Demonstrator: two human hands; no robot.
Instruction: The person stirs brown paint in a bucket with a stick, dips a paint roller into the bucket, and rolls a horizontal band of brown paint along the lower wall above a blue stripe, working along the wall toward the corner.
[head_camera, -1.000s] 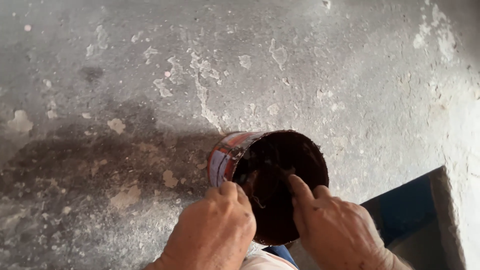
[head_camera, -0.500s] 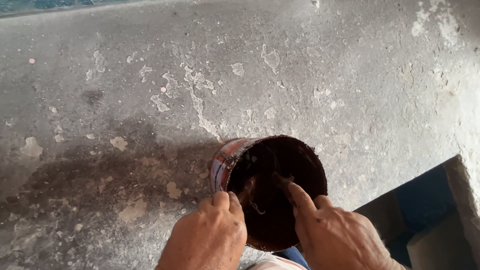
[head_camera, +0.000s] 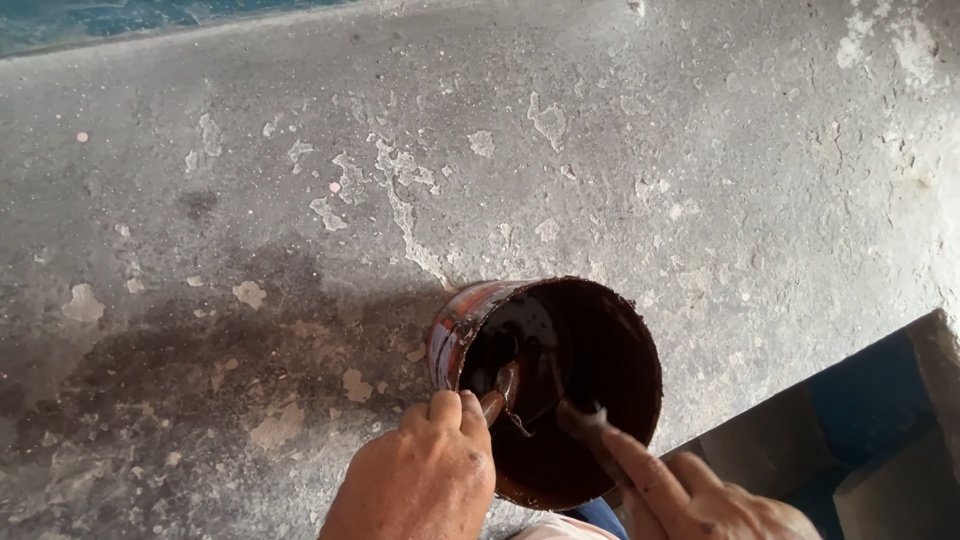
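A round tin can (head_camera: 452, 330) with a red and white outer wall stands on a concrete floor, its inside coated with dark brown paint. My left hand (head_camera: 420, 480) grips the can's near left rim, the thumb tip hooked over the edge. My right hand (head_camera: 700, 500) comes in from the lower right, index finger stretched along a thin paint-coated stick (head_camera: 580, 418) that reaches into the can. The stick's lower end is lost in the dark paint.
The rough grey concrete floor (head_camera: 600, 150) is chipped and stained, with a dark damp patch (head_camera: 200, 360) left of the can. A blue step or ledge (head_camera: 860, 400) drops away at the lower right. A blue-green strip (head_camera: 120, 20) runs along the top left.
The view has tilted, so the can sits lower in frame. My right hand has slid down and right, its finger and the stick now pointing deeper into the can. The left hand keeps its grip.
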